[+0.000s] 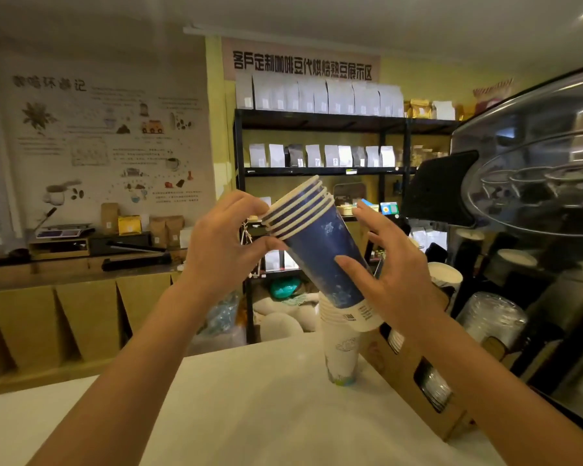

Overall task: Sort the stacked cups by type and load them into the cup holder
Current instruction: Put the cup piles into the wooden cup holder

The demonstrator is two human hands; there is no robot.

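Observation:
A nested stack of several blue paper cups [320, 250] hangs tilted in the air, rims pointing up and left. My left hand [223, 243] grips the stack at its rims. My right hand [394, 274] has its fingers spread along the lower right side of the stack, thumb touching the cup wall. Directly below, a stack of white printed cups [340, 348] stands upright on the white counter [249, 415]. A brown cardboard cup holder [408, 375] lies along the right side, with cups showing through its cut-out windows.
A black and steel coffee machine [535, 203] fills the right edge. Clear plastic lids [492, 319] and more cup stacks [446, 274] stand behind the holder. A black shelf of coffee bags [317, 156] and cardboard boxes [64, 324] lie beyond the counter.

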